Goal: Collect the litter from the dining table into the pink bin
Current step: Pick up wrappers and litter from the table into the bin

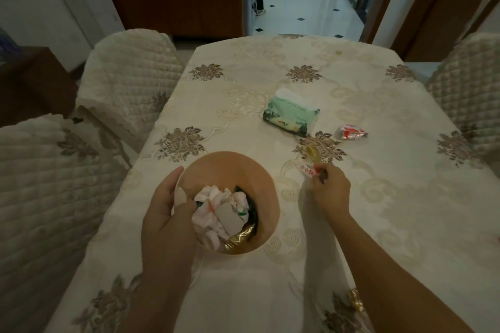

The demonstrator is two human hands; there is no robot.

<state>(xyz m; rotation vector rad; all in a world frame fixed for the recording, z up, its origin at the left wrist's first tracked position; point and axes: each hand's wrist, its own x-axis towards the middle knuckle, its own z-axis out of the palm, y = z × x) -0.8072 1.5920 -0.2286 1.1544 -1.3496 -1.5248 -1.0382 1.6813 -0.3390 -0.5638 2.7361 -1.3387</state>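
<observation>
Left hand (pixel 165 213) gripping bin (pixel 267 197) rim, thumb inside, bin on table (pixel 378 211). Right hand (pixel 328 188) pinching a small wrapper (pixel 311 167) just right of bin. Best to keep pinch tight, lift over rim, drop in the middle. Red wrapper (pixel 351 131) waiting farther back, near tissue pack (pixel 290 113).

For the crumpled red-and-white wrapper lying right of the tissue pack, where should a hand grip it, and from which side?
Pinch the crumpled red-and-white wrapper from above, across its raised middle folds. It lies low and flat on the cloth, clear of the green tissue pack, so probably no edge offers purchase from the side.
</observation>
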